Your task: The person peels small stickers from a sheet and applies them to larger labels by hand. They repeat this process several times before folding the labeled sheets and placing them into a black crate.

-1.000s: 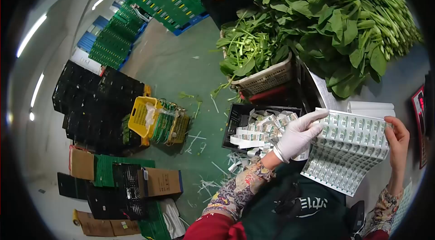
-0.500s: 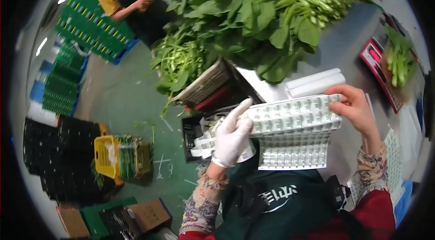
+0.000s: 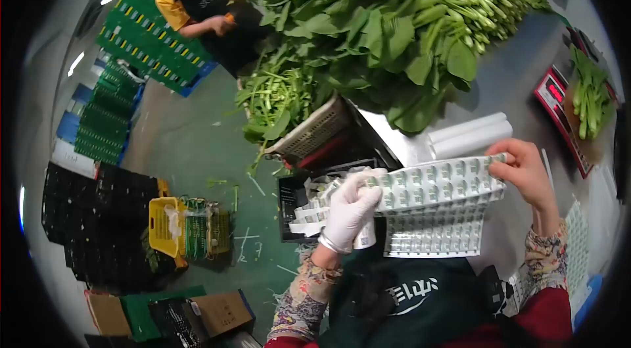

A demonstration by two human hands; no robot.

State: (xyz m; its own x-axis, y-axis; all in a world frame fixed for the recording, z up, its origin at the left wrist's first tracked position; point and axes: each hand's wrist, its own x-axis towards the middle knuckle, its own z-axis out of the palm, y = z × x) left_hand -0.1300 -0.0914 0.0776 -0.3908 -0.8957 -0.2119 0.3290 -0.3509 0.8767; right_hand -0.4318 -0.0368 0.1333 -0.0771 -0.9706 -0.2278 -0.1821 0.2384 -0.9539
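Note:
A sheet of small labels (image 3: 434, 184) stretches between my two hands, its lower part folded down in front of the dark apron. My left hand (image 3: 353, 207), in a white glove, is closed on the sheet's left end. Bare, my right hand (image 3: 522, 167) pinches the top right corner between thumb and fingers. Just beyond the sheet lie white rolls (image 3: 470, 136). To the left of my gloved hand is a black crate (image 3: 287, 210) holding crumpled label strips (image 3: 309, 218).
Leafy greens (image 3: 368, 26) are heaped ahead. A red scale (image 3: 564, 121) with a bunch of greens (image 3: 589, 95) stands right. A co-worker (image 3: 204, 0) stands far left, near green crates (image 3: 154, 29). A yellow basket (image 3: 164, 226) and black crates (image 3: 98, 223) are on the floor.
The fingers of my left hand have closed onto the sheet's left end. The whole scene sits slightly further right and lower in view. The co-worker's second hand now shows.

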